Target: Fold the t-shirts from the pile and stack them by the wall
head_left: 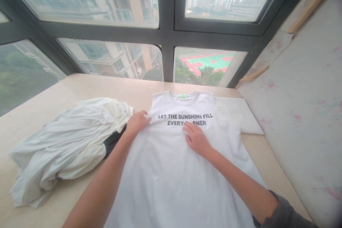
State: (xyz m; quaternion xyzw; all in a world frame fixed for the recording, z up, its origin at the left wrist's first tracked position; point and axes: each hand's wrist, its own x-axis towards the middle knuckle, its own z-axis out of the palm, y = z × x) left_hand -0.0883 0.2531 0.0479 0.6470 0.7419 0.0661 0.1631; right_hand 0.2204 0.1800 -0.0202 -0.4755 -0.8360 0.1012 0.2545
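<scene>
A white T-shirt (171, 171) with dark printed lettering lies flat, face up, on a pale wooden table (66, 89), collar toward the window. My left hand (137, 121) rests on the shirt's left edge near the shoulder, fingers curled over the folded-in side. My right hand (196, 138) lies flat on the chest, fingers stretched out over the lettering. The shirt's right sleeve (237, 114) is spread out to the right.
A crumpled heap of white cloth (66, 142) with a dark garment under it sits on the table to the left. Large windows (165, 25) run along the far edge. A floral padded surface (307, 96) borders the table on the right.
</scene>
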